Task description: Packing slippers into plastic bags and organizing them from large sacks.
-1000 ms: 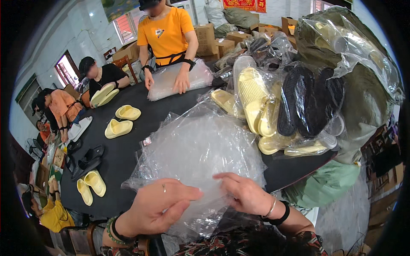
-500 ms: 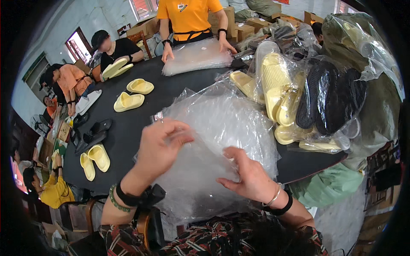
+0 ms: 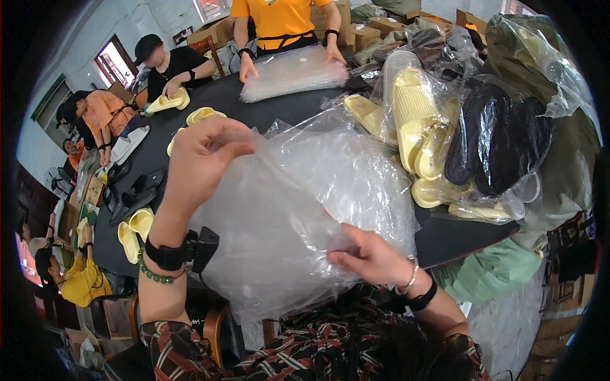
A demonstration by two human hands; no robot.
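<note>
A clear plastic bag [image 3: 279,203] is stretched between my two hands. My left hand [image 3: 213,159] is raised on its left side and pinches its upper corner between thumb and fingers. At the bag's right edge, my right hand [image 3: 378,257] holds the film between thumb and forefinger. Nothing can be seen inside the bag. Beneath and beyond it, a spread pile of clear plastic bags [image 3: 362,165] lies on the dark table [image 3: 438,235]. Two pale yellow slippers [image 3: 135,232] rest left of my left wrist, partly hidden by it.
To the right are heaped bagged yellow slippers [image 3: 412,108] and bagged black slippers [image 3: 476,140]. Black sandals [image 3: 140,190] lie at the left. Across the table, a person in orange holds a stack of plastic bags [image 3: 295,73]. Another person handles a yellow slipper [image 3: 173,101].
My left hand has risen up and left, drawing the bag wide. My right fingers have closed on its edge. The person in the black cap has lowered the yellow slippers toward the table.
</note>
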